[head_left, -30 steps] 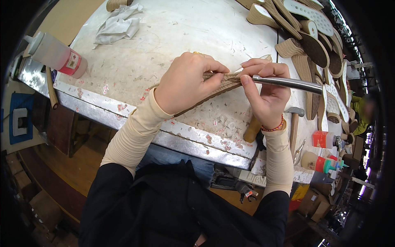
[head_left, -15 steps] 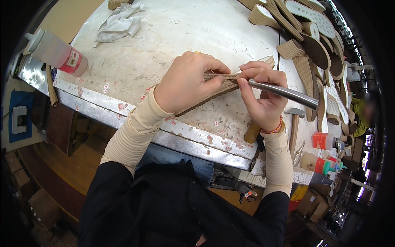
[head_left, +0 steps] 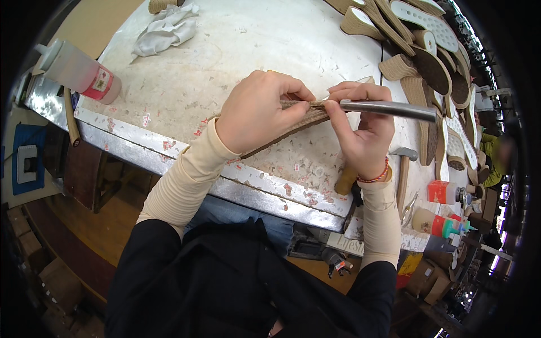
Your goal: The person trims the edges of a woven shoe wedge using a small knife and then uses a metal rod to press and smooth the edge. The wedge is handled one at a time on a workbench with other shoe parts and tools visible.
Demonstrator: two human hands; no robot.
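- Left: bottle [head_left: 79, 70] on the table [head_left: 169, 101], apart from the work.
- Left hand [head_left: 256, 110]: thumb and fingers pinching the sole's upper edge.
- Centre: rope-sided sole [head_left: 301, 123], tilted between the hands, above the table.
- Right hand [head_left: 366, 127]: grasping metal rod [head_left: 394, 109], inner end near the edge.
- Judged step: working the rope edge; next move calls for a steady left pinch.

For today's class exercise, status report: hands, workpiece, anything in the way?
Left hand pinching tan, rope-textured shoe sole. Right hand gripping long silver metal rod, tip near sole. Brown-handled metal hammer right of that hand, apparently not obstructing.
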